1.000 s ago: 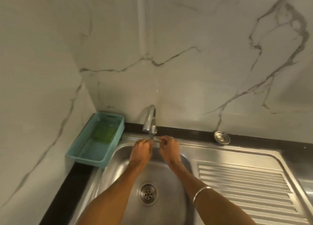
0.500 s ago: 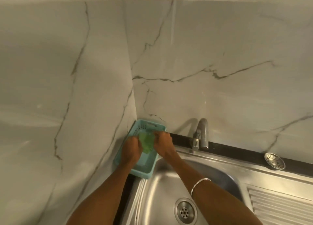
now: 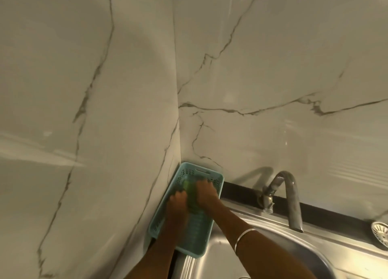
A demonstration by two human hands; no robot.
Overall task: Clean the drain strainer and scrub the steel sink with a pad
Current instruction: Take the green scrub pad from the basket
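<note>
Hands now in the teal basket (image 3: 168,226) at the wall corner, no longer at the faucet (image 3: 289,194) where they were a second ago; the view has swung left with them. Left hand (image 3: 177,204) and right hand (image 3: 204,194) sit either side of the green pad (image 3: 190,194), both touching it. Half a second ago they were just reaching it; now they close in tighter around it. Motion blur on the fingers: whether either hand has a firm grip on the pad, cannot tell.

Judgement: the pad is being fetched, so scrubbing has not started.

Drain strainer (image 3: 380,230) lies out of the drain on the dark tabletop strip (image 3: 241,192) behind the steel sink (image 3: 273,245), far right, cut by the frame edge, well apart from both hands. Basin mostly out of view at the bottom right.

Surroundings: marble-look wall tiles (image 3: 273,79) fill most of the frame. Basket sits tight against the left wall, partly overhanging the sink rim. A bangle (image 3: 243,237) rides on the right forearm.

In the way: the faucet spout stands between basket and strainer; the right arm must pass under or in front of it when carrying the pad across.
</note>
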